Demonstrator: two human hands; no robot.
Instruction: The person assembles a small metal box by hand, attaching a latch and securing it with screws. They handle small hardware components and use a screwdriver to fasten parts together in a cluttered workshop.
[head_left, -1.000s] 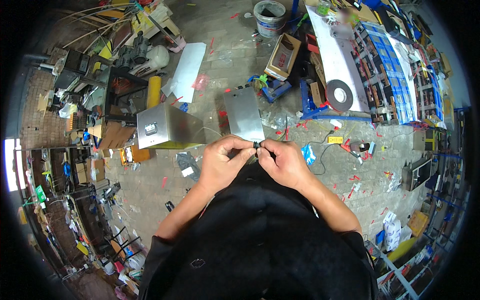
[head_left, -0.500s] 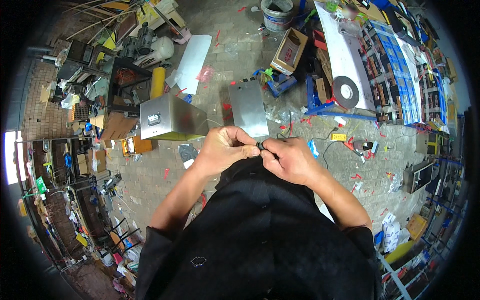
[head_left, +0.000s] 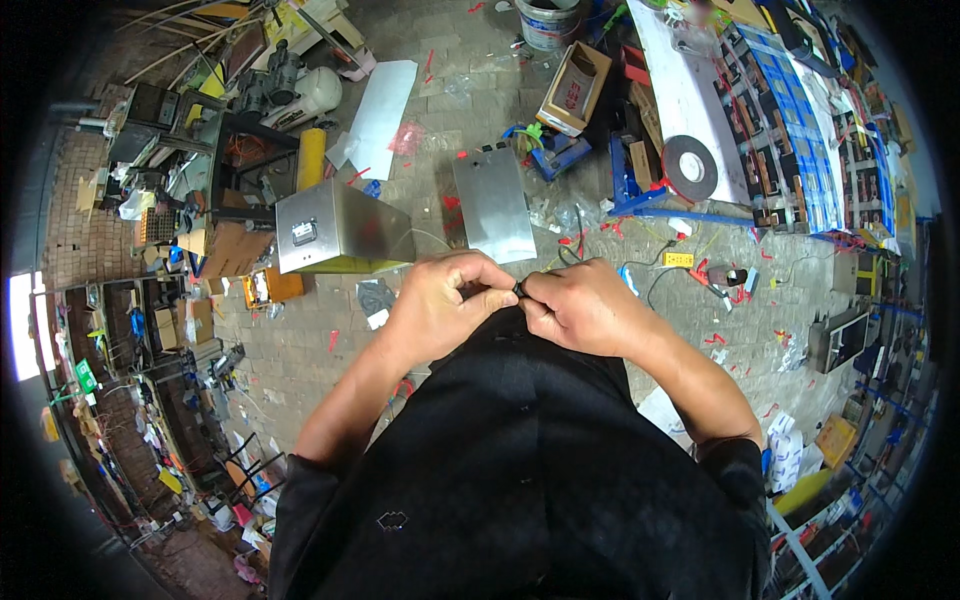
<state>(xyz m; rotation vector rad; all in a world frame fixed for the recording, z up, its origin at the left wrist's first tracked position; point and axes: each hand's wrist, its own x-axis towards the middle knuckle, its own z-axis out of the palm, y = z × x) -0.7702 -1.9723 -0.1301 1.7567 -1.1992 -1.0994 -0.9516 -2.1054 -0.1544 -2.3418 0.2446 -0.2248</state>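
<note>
Both hands meet in front of my black clothing, fingertips almost touching. Between them is a small dark piece, too small and too covered by fingers to name. My left hand pinches it from the left with thumb and forefinger. From the other side, my right hand grips it with curled fingers. Just beyond the hands a flat metal panel lies on the floor. Left of it stands a box-shaped metal case with a dark latch or handle on its face.
At the right, a white-topped bench carries blue-and-black battery-like packs and a tape roll. An open cardboard box and a bucket stand ahead. A yellow power strip, cables and red scraps litter the floor.
The view has shifted slightly, so the surroundings sit a little higher. Both hands keep their pinch on the small dark piece; my right forearm and elbow have swung slightly outward.
</note>
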